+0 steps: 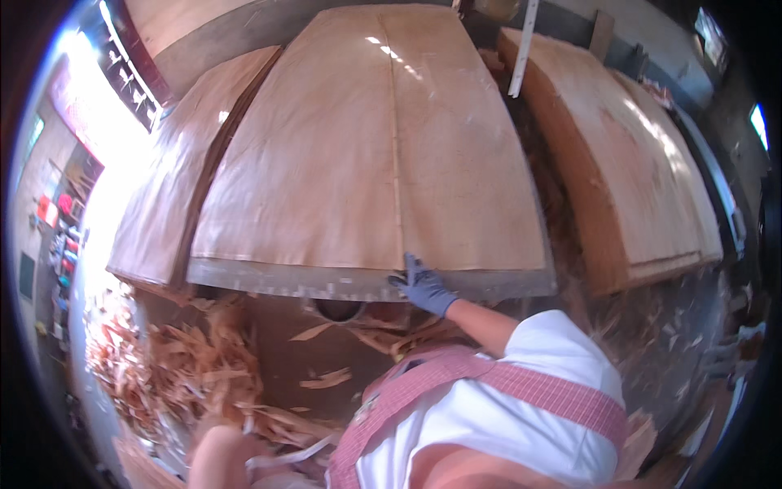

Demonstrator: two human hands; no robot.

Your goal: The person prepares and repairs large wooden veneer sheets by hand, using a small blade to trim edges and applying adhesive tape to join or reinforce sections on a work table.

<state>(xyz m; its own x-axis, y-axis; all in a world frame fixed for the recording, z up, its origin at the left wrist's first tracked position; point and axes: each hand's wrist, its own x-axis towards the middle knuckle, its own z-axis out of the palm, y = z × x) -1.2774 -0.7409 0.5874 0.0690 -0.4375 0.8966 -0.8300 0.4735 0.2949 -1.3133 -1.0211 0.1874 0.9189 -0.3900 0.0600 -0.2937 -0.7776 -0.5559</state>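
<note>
A wide sheet of thin reddish-brown wood veneer point(326, 163) lies in front of me on a grey board point(269, 281), whose near edge sticks out past it. Down the sheet's middle runs a narrow tan strip or seam point(397, 163), reaching the near edge. At that end my right hand point(427, 291), in a grey-blue glove, rests on the edge with its index finger and thumb apart. I can make out nothing in its fingers. Only a bare part of my left arm point(224, 456) shows at the lower left; the hand itself is out of sight.
Stacks of veneer stand on the left point(187, 155) and right point(603, 155) of the board. Torn wood scraps point(195, 359) heap on the floor at the left. A white upright bar point(524, 49) rises between the middle sheet and the right stack.
</note>
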